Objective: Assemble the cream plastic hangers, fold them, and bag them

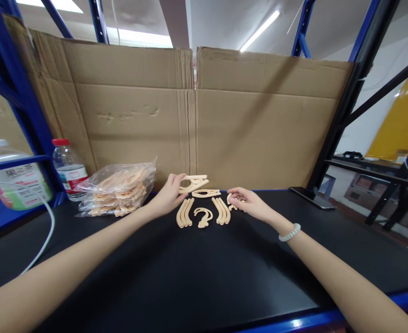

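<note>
Raised above the black tabletop, my left hand (pixel 171 194) is closed on one end of a cream plastic hanger frame (pixel 192 185). A similar hanger frame (pixel 206 193) lies just behind the other parts. Several curved hanger arms (pixel 185 212) are lined up on the left, and several more hanger arms (pixel 222 211) on the right. Between the two groups rest overlapping hanger hooks (pixel 204 216). My right hand (pixel 247 203) has its fingers curled together over small cream parts (pixel 229 199), mostly covered by the hand; what it grips is hidden.
Left of the parts sits a clear plastic bag (pixel 120 189) of cream pieces. Behind it stand a red-capped bottle (pixel 68 171) and a large jug (pixel 13 180) with a white cable (pixel 49 226). A phone (pixel 311 198) lies back right. Cardboard (pixel 259 125) walls the rear.
</note>
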Motion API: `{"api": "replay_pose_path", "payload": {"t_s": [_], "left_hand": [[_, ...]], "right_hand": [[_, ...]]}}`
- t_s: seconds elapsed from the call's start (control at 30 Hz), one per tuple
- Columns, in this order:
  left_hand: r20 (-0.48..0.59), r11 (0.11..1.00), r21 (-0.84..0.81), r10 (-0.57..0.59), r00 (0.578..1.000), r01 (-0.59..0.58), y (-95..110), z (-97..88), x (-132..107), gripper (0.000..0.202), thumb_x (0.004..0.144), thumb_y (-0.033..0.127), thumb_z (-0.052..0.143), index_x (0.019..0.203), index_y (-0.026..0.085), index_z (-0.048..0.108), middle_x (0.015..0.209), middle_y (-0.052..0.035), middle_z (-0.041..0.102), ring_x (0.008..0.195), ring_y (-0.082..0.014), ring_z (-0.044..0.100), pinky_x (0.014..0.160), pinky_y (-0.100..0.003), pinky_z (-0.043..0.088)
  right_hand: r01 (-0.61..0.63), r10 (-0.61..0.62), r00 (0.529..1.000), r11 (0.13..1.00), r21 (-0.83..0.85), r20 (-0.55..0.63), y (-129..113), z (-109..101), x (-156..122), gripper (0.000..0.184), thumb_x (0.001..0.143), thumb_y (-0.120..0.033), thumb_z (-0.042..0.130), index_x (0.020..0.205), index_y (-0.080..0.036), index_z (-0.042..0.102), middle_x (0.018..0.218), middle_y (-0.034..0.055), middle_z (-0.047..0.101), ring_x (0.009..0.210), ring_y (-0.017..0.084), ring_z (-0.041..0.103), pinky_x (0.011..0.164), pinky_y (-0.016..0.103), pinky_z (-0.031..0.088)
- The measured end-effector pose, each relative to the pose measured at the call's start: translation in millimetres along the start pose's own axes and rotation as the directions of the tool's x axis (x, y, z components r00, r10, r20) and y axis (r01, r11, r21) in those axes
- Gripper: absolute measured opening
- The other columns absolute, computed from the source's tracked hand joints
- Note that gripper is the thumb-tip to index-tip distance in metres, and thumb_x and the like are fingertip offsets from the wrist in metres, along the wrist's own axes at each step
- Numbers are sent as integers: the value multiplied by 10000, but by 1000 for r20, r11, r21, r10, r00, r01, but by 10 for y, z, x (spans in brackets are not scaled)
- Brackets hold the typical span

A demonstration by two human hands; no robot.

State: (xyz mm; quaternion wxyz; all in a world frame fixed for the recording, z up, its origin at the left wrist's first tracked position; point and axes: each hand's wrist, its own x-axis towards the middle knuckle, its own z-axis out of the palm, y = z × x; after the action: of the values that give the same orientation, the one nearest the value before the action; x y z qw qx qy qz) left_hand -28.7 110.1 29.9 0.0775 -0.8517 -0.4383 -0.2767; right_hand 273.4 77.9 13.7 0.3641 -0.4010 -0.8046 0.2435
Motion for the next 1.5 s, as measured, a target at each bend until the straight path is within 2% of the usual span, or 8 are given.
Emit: {"api": "replay_pose_path", "payload": {"t_s": [0.1,0.27,0.53,0.67,0.87,1.2,1.37,1.5], "left_hand": [[-63,983,-139,113,992,-120,492,-43,-307,543,891,252,505,1375,204,264,1227,-123,427,1183,-261,499,1020,-445,435],[-80,949,-304,58,995,-80,939,-43,-804,549,890,224,522,1377,289,276,1251,-111,496,1136,-250,568,948,-421,513],[-14,911,-401,-113,993,98,834,-27,-927,183,929,325,497,1077,252,575,858,8,667,721,-147,625,660,-251,505],[28,864,-470,-192,981,182,864,-51,-918,195,949,336,450,1033,225,587,797,14,639,678,-134,599,632,-240,466],[-55,784,-589,-279,959,194,907,-111,-909,184,968,330,407,985,196,532,724,28,557,645,-124,554,607,-226,445],[-63,772,-603,-298,953,201,946,-122,-949,195,975,347,404,958,196,527,720,32,498,627,-128,485,604,-244,399],[25,818,-565,-118,993,112,963,-75,-964,163,963,309,414,920,191,518,864,-22,542,782,-167,517,730,-292,411],[88,748,-660,-12,996,68,1014,-65,-993,140,962,301,399,882,200,454,1033,-70,535,946,-194,508,855,-338,409]], "right_hand": [[-88,56,994,922,377,95,-215,238,-49,442,849,-479,616,1141,-167,504,900,55,644,600,122,595,498,237,486],[-133,43,979,877,463,200,-504,472,-191,316,838,-463,650,861,-167,543,644,-14,603,439,77,502,391,181,394],[-33,-29,982,948,316,189,-583,527,-286,233,850,-400,666,870,-172,618,638,-36,557,492,88,505,445,195,392],[53,-78,986,985,165,146,-594,496,-292,205,869,-342,640,766,-166,619,625,-31,552,541,97,479,498,211,357],[171,-171,985,985,36,4,-546,409,-219,217,866,-329,635,711,-176,629,763,16,599,732,159,552,679,279,416],[-3,66,991,881,472,-116,-389,338,-141,312,794,-439,714,709,-171,579,654,-1,579,566,117,519,531,251,418],[-88,107,994,799,595,3,-427,404,-171,303,718,-377,797,790,-158,600,703,13,638,638,145,644,582,262,543],[-78,65,997,779,622,44,-481,473,-198,280,714,-340,806,788,-160,604,713,5,640,636,146,670,605,274,587]]}}
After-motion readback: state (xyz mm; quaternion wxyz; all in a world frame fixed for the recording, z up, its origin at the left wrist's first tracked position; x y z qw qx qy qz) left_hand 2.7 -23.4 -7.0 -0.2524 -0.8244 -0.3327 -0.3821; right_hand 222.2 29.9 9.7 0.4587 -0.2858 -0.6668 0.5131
